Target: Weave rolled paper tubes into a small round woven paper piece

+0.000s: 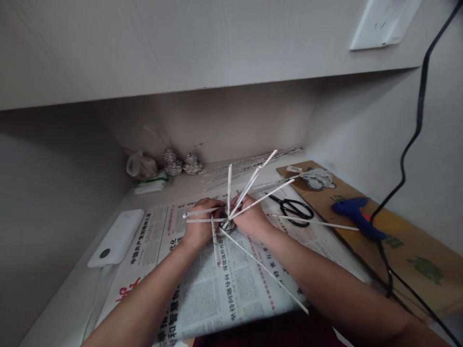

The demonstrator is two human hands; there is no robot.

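Woven paper bundle point(227, 226) was over the middle of the newspaper point(195, 289), paper sticks point(247, 191) poking out every which way. Left hand point(200, 226) and right hand point(250, 217) were both closed on it from either side, some fingertips hidden. Pretty snug nook, tbh: pale table point(68, 303), big panel point(202, 48) overhead, outlet point(383, 21) up right. Blue glue gun point(356, 216) lay on flat cardboard point(423, 294) at right, black scissors point(298, 210) nearer in, two woven lumpy shapes point(172, 166) way back.
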